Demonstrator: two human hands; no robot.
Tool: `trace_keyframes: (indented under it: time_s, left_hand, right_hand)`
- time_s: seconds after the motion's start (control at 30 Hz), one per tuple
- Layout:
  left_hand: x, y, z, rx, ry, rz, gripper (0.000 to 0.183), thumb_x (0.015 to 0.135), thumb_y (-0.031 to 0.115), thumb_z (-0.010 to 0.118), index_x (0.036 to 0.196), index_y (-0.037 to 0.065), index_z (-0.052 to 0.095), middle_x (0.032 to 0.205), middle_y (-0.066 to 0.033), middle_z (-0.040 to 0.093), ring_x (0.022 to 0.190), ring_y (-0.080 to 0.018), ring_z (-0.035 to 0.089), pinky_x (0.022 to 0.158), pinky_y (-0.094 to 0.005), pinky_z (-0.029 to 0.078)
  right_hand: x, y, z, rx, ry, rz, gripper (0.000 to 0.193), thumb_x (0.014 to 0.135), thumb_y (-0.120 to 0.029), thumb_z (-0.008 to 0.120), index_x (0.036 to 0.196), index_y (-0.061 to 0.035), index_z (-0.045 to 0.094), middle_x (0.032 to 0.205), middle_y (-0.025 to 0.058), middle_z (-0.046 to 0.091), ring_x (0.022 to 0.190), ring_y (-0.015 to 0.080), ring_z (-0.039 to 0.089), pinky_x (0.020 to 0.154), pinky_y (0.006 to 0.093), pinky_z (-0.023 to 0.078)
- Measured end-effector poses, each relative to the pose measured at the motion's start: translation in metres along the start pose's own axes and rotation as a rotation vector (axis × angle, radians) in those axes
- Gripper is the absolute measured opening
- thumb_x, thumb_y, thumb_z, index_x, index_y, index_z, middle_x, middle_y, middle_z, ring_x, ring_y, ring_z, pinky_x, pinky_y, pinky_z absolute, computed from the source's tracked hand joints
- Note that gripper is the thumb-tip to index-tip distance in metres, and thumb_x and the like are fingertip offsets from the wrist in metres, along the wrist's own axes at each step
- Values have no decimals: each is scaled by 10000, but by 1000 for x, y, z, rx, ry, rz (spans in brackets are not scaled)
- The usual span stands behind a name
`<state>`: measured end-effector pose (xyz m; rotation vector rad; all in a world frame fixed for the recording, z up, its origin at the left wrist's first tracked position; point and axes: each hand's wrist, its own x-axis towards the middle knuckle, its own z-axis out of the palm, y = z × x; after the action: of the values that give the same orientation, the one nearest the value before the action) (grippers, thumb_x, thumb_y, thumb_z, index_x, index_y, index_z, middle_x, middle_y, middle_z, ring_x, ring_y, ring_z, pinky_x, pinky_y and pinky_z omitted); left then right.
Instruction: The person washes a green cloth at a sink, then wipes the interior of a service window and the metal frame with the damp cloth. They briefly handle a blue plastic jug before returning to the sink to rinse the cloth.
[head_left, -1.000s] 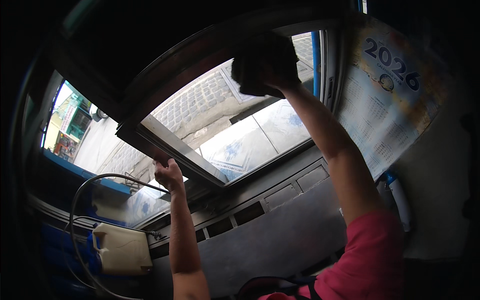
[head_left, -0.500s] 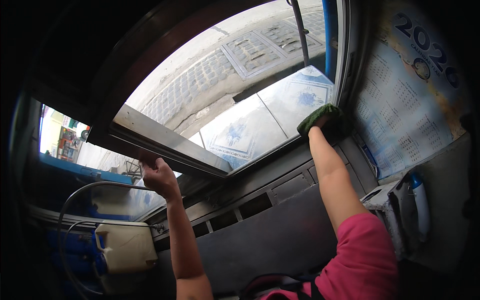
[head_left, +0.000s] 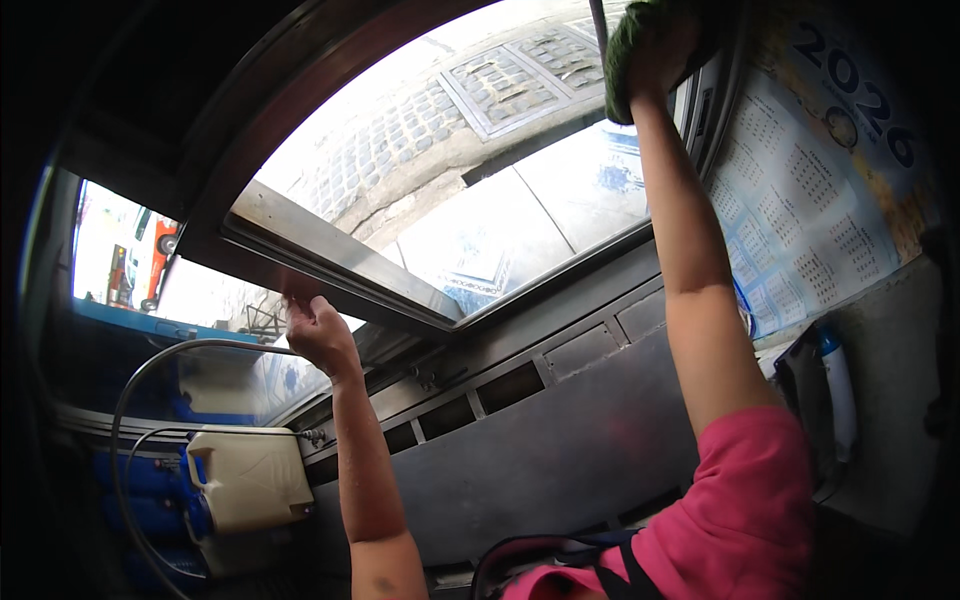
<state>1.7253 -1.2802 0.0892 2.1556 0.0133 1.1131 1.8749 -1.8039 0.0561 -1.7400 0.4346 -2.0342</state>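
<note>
My right hand (head_left: 668, 62) is raised at the upper right and holds a dark green cloth (head_left: 622, 62) against the right side of the window opening. The cloth covers part of the fingers. On the left, my left hand (head_left: 322, 338) is closed on the lower edge of the brown metal window frame (head_left: 330, 290); its fingertips are hidden behind the frame. Through the window, white tiles with blue patterns (head_left: 470, 235) show on a ledge outside.
A large wall calendar (head_left: 800, 200) hangs at the right, above a blue-and-white handled object (head_left: 840, 395). Below the window runs a dark metal counter panel (head_left: 540, 460) with slots. At the lower left, a cream jerrycan (head_left: 250, 480) stands near a curved hose (head_left: 125, 400). Cobbled paving (head_left: 400, 140) lies outside.
My right hand has moved up the right side of the window with the green cloth, from the lower corner to near the top. My left hand stays on the frame.
</note>
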Motion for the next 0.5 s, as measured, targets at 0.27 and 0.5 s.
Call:
trace_keyframes:
  time_s: [0.27, 0.5]
  left_hand:
    - [-1, -9, 1, 62, -20, 14, 410, 791, 29, 430, 1147, -84, 599, 1055, -224, 669, 928, -360, 661, 844, -378, 507]
    - [1, -20, -2, 66, -52, 18, 442, 795, 34, 428, 1200, -56, 579, 1079, -243, 651, 966, -383, 641, 872, -379, 490]
  right_hand:
    - [-256, 15, -99, 269, 144, 1190, 433, 884, -198, 573, 1225, 42, 455, 1165, 228, 527, 1060, 333, 540, 932, 440, 432]
    - [-168, -202, -32, -359, -347, 564, 622, 951, -246, 404, 1412, 87, 150, 1419, 333, 232, 1329, 423, 199, 1099, 533, 161]
